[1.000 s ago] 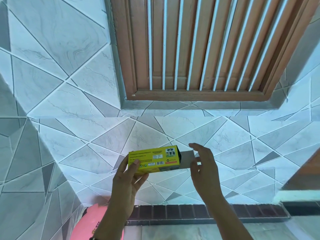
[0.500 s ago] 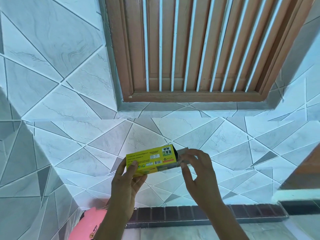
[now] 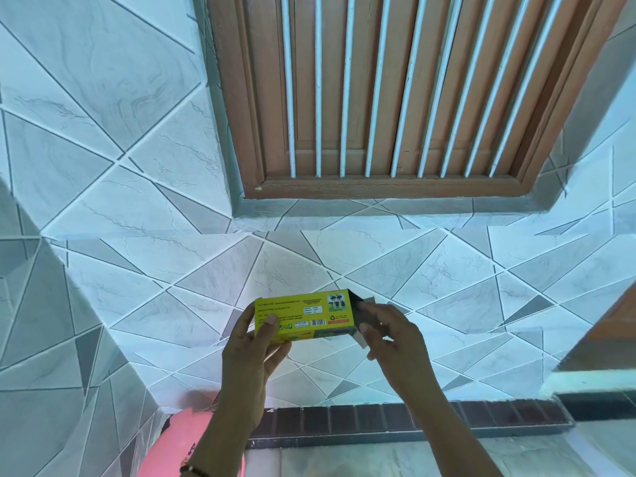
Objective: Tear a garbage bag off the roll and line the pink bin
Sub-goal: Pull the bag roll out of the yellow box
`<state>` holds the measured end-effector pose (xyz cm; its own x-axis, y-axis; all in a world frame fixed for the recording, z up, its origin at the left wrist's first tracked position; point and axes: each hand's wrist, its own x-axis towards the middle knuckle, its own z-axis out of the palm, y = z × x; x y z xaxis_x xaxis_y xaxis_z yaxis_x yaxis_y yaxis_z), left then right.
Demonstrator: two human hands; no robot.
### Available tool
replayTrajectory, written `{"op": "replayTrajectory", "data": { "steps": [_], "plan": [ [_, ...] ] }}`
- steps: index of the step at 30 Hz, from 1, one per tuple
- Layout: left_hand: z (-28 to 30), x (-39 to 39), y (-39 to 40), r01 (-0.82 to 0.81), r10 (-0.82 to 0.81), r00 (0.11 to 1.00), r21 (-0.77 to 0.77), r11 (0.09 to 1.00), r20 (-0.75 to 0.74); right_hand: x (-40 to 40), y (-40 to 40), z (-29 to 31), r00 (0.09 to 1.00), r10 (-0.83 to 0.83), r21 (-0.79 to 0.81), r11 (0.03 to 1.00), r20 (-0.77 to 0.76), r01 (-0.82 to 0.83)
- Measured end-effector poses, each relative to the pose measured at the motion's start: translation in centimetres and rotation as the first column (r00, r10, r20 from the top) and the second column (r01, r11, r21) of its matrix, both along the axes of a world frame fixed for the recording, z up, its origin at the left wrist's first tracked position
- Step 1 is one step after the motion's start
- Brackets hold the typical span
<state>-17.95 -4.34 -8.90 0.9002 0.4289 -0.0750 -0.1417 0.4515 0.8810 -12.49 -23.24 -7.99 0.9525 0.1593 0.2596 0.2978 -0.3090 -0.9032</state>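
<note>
Nearest, at the bottom edge, the pink bin [image 3: 172, 442] shows only as a rounded part, low and left, partly hidden behind the left forearm; a beaded bracelet [image 3: 192, 470] sits on that wrist. Above it the left hand [image 3: 251, 359] holds the yellow box [image 3: 303, 315] by its left end, the grip closed round it with the thumb pressed on the printed front and the fingers curled behind. The box lies roughly level in the air, label toward the camera. The right hand [image 3: 392, 342] is at the box's open right end, its fingers curled and pinching the grey end flap [image 3: 366, 318], which is folded outward. The roll of bags cannot be seen; whether it is inside the box cannot be told. Beyond the hands a dark brick strip [image 3: 395, 421] runs along the foot of a wall [image 3: 103, 201] of grey and white angular tiles. Farthest, set in the wall, is a brown wooden frame [image 3: 395, 187] with white vertical bars [image 3: 344, 98].
</note>
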Motion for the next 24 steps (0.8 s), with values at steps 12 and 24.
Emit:
{"op": "replayTrajectory", "data": {
  "steps": [12, 24],
  "plan": [
    [7.1, 0.7, -0.4, -0.133, -0.037, 0.981, 0.794, 0.593, 0.192, 0.7, 0.6, -0.3, 0.823, 0.483, 0.797, 0.601, -0.299, -0.062],
    [4.7, 2.3, 2.6, -0.088, 0.029, 0.991, 0.484, 0.871, 0.128, 2.4, -1.3, -0.3, 0.877, 0.368, 0.857, 0.508, -0.308, 0.088]
  ]
}}
